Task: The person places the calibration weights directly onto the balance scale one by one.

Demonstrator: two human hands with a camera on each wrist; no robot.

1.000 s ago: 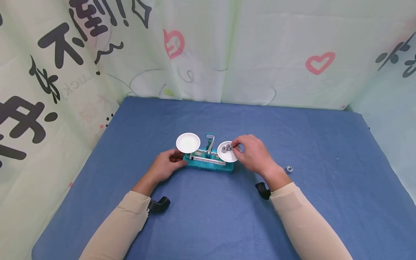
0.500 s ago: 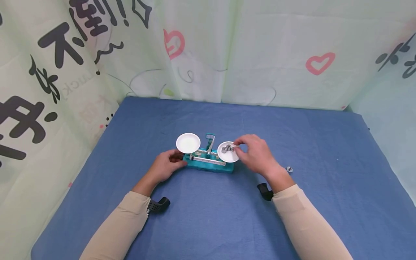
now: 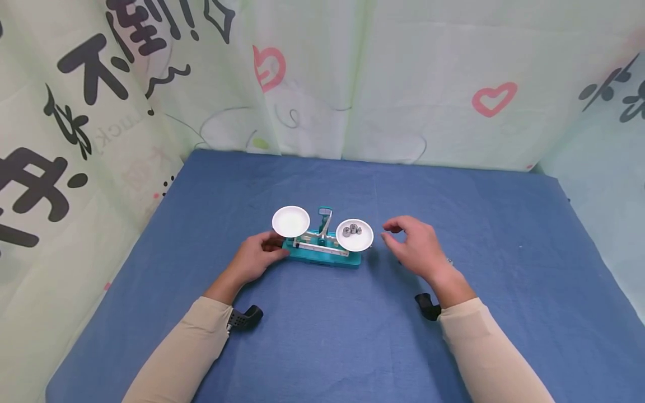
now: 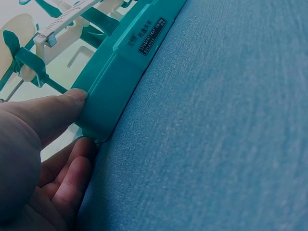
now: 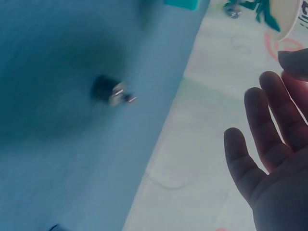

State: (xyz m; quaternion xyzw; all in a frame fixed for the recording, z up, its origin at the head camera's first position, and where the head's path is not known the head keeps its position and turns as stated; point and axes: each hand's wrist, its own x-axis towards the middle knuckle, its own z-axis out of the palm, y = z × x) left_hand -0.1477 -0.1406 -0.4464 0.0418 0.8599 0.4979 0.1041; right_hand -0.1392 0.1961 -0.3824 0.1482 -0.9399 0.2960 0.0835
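Note:
A teal balance scale (image 3: 322, 256) with two white pans stands on the blue cloth. My left hand (image 3: 253, 259) grips the left end of its base, thumb (image 4: 72, 101) on the teal front and the other fingers curled low at the end. The left pan (image 3: 290, 221) holds nothing. Three small metal weights (image 3: 354, 228) sit together in the right pan (image 3: 356, 244). My right hand (image 3: 417, 246) hovers just right of that pan, fingers loosely bent and holding nothing. In the right wrist view its fingers (image 5: 257, 113) are spread apart.
A metal weight with a knob (image 5: 114, 91) stands on the blue cloth (image 3: 312, 336) near my right hand. Beyond my right wrist another metal piece (image 3: 450, 261) is mostly hidden. A patterned pale curtain (image 3: 403, 84) borders the table at the back and sides.
My right hand has let go of a small weight in the right pan and drawn back to the right. The left hand stays on the base.

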